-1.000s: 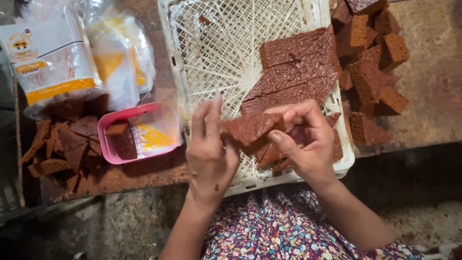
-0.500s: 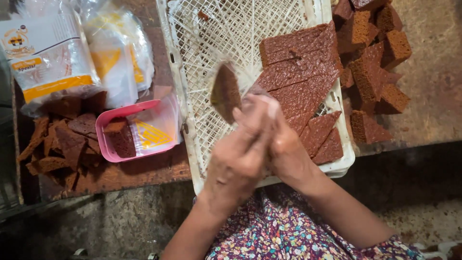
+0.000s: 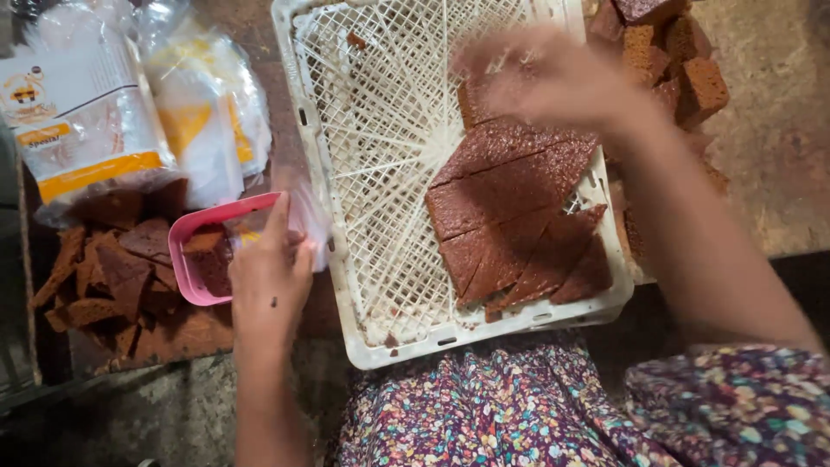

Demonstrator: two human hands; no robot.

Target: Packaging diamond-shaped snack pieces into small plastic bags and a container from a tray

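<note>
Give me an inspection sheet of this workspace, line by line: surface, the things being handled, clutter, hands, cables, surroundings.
Surface: dark, worn work surface, crumbs and brown stains on it.
Things handled: pink tray holding a brown cake piece, partly under a clear wrapper; white lattice crate with flat brown cake slabs in its right half.
Clutter: loose cake offcuts at left; stacked cake blocks at right; clear printed bags at upper left.
Hands: left hand rests on the pink tray's near end; right hand blurred over the crate's top, grip cannot be told.
Cables: nothing seen.
Surroundings: grey rough floor; floral garment at bottom.
</note>
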